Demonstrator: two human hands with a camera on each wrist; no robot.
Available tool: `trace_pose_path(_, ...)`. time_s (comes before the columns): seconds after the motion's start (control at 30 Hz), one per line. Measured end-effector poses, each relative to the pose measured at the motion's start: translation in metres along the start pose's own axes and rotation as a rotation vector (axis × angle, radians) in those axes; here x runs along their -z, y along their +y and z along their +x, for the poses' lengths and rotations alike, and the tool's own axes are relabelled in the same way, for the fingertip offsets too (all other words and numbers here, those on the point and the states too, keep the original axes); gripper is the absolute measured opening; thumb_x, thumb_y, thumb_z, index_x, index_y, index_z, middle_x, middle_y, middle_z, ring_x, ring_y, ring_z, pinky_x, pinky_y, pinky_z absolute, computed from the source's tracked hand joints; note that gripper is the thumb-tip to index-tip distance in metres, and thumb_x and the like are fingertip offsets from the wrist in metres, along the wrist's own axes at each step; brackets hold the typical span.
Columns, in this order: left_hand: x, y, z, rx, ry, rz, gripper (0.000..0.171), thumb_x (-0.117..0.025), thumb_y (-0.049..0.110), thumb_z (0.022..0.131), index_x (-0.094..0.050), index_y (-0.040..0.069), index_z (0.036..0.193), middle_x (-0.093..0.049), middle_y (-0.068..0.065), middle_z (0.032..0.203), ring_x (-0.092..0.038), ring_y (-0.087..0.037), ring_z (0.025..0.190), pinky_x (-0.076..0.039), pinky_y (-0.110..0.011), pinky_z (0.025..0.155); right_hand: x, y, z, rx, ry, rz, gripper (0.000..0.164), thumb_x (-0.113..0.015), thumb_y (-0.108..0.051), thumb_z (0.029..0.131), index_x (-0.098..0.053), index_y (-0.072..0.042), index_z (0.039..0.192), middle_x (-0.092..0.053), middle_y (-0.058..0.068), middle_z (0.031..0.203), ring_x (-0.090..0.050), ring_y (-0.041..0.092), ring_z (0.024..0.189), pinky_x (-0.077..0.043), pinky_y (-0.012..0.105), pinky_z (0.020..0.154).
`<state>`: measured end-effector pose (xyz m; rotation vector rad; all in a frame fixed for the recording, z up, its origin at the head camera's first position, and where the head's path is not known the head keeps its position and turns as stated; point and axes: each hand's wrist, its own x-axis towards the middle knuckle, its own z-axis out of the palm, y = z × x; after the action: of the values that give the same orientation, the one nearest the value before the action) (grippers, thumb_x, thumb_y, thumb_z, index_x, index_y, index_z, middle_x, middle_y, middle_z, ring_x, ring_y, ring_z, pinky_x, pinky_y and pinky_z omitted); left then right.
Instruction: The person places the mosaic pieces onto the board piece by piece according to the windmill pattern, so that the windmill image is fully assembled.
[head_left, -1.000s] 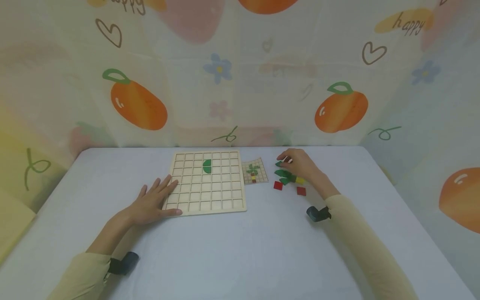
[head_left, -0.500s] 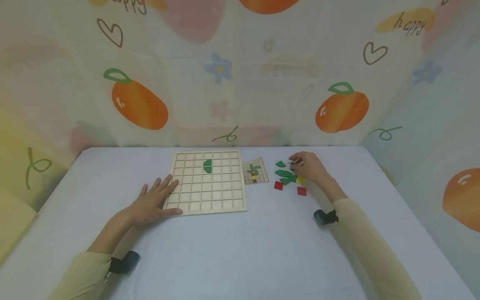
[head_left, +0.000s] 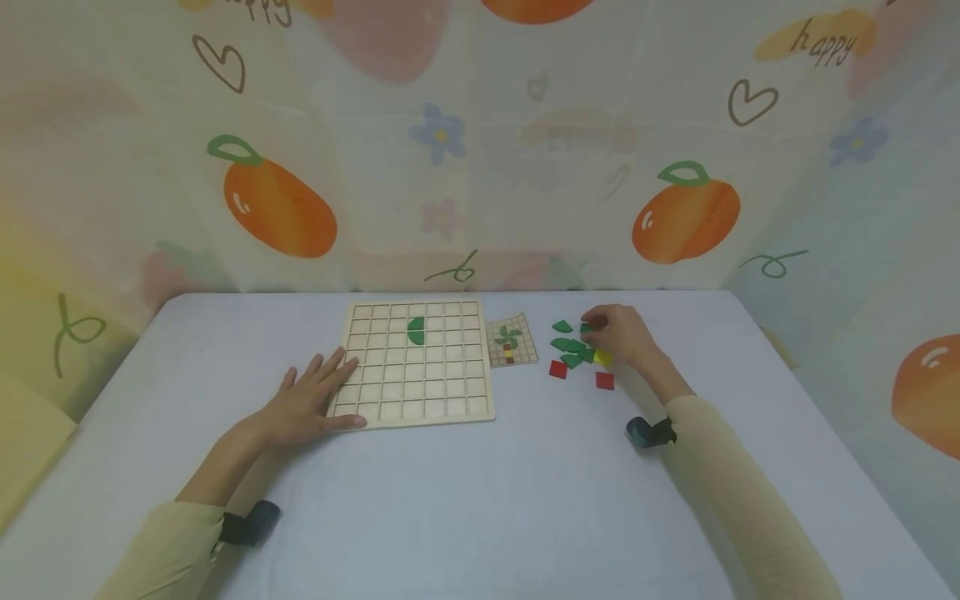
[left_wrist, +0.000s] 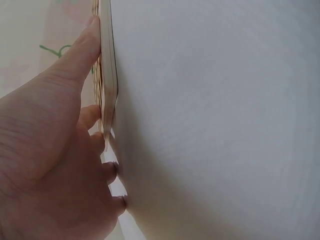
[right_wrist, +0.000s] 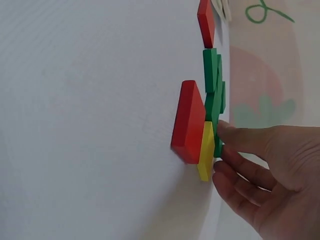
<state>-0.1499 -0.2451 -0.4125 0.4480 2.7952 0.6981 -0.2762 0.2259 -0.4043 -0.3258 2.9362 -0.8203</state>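
Note:
My left hand [head_left: 302, 408] lies with spread, straight fingers on the left edge of a wooden grid board [head_left: 435, 389]; in the left wrist view its thumb [left_wrist: 82, 55] presses the board's rim. Two green quarter-circle pieces [head_left: 416, 337] sit in the grid's upper middle. At the right, my right hand [head_left: 624, 332] pinches a green piece [head_left: 586, 328] at the back of a loose group, its fingers partly covering it. Near that hand lie several green pieces [head_left: 562, 343], a yellow piece [head_left: 602, 357] and two red square pieces, one left [head_left: 558, 369] and one in front [head_left: 604, 381].
A small pattern card [head_left: 529, 343] with a green, red and yellow picture on a grid lies against the board's right side. White cloth [head_left: 480, 508] covers the table. A fruit-print curtain [head_left: 517, 200] hangs behind it.
My right hand has moved right and slightly back, away from a green piece at the group's left, to another green piece at the back. The left hand has stayed on the board.

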Motion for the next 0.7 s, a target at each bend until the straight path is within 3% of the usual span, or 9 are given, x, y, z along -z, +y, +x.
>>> trace_pose_path(0.33,-0.0030,-0.0069,0.0010,-0.001,-0.003,-0.005,0.101,-0.068,0.059,0.083,-0.023,0.004,0.155,-0.007,-0.023,0.162,0.001,-0.050,0.145,0.007,-0.070,0.109,-0.0025,-0.0020,0.0084,0.006,-0.030,0.030,0.031,-0.069,-0.003,0.089,-0.067,0.001,0.120,-0.065,0.020,0.116,-0.058,0.035,0.107,-0.053,0.043,0.090)
trace_pose_path(0.7,-0.0026,-0.0038,0.0004,-0.006,0.019,0.000,0.099,-0.069,0.056,0.083,-0.026,0.003,0.154,-0.010,-0.024,0.161,-0.002,-0.052,0.144,0.005,-0.071,0.109,-0.0039,-0.0022,0.0067,0.054,-0.021,0.024,0.026,-0.069,0.000,0.089,-0.070,0.001,0.115,-0.068,0.019,0.108,-0.060,0.031,0.096,-0.053,0.042,0.087)
